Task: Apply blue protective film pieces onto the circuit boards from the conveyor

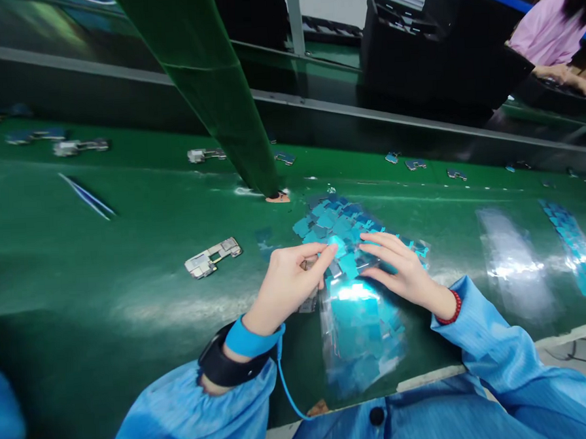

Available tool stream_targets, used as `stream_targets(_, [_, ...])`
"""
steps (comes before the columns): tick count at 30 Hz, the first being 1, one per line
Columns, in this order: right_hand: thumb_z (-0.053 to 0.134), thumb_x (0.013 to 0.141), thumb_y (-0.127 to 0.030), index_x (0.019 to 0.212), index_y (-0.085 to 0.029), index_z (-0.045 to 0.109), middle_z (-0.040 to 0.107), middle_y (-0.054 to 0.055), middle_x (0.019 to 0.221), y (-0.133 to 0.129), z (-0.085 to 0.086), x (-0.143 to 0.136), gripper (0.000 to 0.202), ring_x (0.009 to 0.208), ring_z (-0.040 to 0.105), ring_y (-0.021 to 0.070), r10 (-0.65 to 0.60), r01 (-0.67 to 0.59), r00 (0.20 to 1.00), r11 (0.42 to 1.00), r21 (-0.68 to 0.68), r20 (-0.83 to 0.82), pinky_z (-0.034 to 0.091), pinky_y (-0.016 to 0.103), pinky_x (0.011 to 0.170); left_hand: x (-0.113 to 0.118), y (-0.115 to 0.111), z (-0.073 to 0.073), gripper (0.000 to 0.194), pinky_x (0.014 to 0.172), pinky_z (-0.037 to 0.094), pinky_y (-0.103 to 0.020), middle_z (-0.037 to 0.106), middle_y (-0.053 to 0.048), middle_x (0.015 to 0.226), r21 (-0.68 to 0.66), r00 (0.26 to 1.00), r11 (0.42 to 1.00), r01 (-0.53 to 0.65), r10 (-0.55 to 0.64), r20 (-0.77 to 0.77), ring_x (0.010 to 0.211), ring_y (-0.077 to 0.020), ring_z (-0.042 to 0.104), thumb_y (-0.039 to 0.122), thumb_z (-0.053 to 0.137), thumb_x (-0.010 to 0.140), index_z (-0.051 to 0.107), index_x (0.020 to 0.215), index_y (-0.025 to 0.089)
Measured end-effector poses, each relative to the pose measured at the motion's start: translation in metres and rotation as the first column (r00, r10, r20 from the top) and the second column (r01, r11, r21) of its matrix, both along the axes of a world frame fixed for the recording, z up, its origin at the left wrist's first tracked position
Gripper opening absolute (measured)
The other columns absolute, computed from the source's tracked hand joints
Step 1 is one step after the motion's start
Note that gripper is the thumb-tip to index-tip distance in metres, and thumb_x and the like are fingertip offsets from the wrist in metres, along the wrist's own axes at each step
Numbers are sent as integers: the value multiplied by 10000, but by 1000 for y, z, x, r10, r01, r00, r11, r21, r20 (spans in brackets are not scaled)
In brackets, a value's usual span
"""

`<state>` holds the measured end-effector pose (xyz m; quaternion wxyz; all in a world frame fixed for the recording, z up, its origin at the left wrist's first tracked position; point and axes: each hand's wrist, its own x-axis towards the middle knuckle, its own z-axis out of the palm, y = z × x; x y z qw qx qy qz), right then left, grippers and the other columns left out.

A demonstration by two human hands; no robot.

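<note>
One small, glossy teal film piece [337, 244] appeared to be pinched by the left hand [291, 282] at the near edge of a heap of overlapping teal sheets [342, 225]; the right hand [401, 273] was held unclenched, fingers spread. Through cling, neighbouring sheets could be dragged along. Nearer, clear shiny plastic [365, 333] was laid; beyond, reach could be obstructed by a slanted green post [207, 86].

Co-worker [544, 26] cropped, half-hidden; far-left boards [36, 136] blurred
</note>
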<state>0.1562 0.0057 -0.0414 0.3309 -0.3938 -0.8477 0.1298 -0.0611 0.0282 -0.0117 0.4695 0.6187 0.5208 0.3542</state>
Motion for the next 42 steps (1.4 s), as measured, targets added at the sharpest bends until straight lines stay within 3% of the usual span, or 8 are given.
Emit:
stream_targets(6, [679,798,-448,1300,-215,505,568,132,1327,-6,7,-14,581,1272,489,255,37,-37,999,999,13,-17,423,469,1068,5,3,-3,550,362,276,-214,446,10,290,-189,990,978,89,-66,125,291,-86,360,456,545,804,478,322,200])
stream_targets(17, [630,845,-191,936,-175,656,710,141,1109,-13,6,-28,96,1062,662,225,-98,115,975,991,73,-199,505,423,970,13,2,-8,544,353,290,-198,439,27,293,-229,991,970,85,-59,121,282,-75,369,487,516,821,489,364,193])
stream_targets(24, [613,851,-278,776,-192,690,752,61,895,-9,14,-24,139,856,711,195,-502,218,650,842,-493,-570,553,361,841,8,7,-13,549,375,297,-206,464,19,317,-189,996,979,81,-72,55,296,-75,361,438,492,853,500,365,188])
stream_targets(30, [578,874,-348,813,-174,667,728,41,771,3,2,-6,205,713,700,171,-632,357,483,774,-522,-607,569,341,722,2,12,-17,465,373,266,-230,494,21,322,-164,998,986,35,-43,-46,307,-97,372,459,555,803,561,425,188])
stream_targets(33, [561,890,-319,836,-185,672,728,49,814,0,7,-3,182,777,694,179,-614,433,479,787,-440,-627,554,361,772,-3,8,-8,296,416,303,-221,538,39,362,-78,984,988,-136,126,-122,367,-118,447,444,605,786,680,681,178])
stream_targets(35, [603,862,-256,808,-207,683,731,49,867,-7,14,-6,108,841,681,183,-545,494,571,826,-273,-615,531,362,813,0,0,3,315,405,306,-218,539,53,367,-69,974,975,-212,204,-101,352,-116,438,468,566,814,690,809,178])
stream_targets(39, [694,775,-135,834,-244,690,753,32,888,-21,23,-15,124,809,672,174,-268,330,942,851,409,-203,499,366,855,17,-22,22,398,350,282,-210,474,55,292,-264,988,958,114,-82,129,280,-93,353,499,507,825,626,607,188])
stream_targets(42, [718,785,-206,866,-243,678,761,18,855,-24,23,-20,97,765,668,159,-193,149,981,809,568,18,499,354,870,24,-30,24,398,346,262,-192,471,58,287,-240,966,945,222,-180,186,277,-66,320,436,535,813,530,494,198])
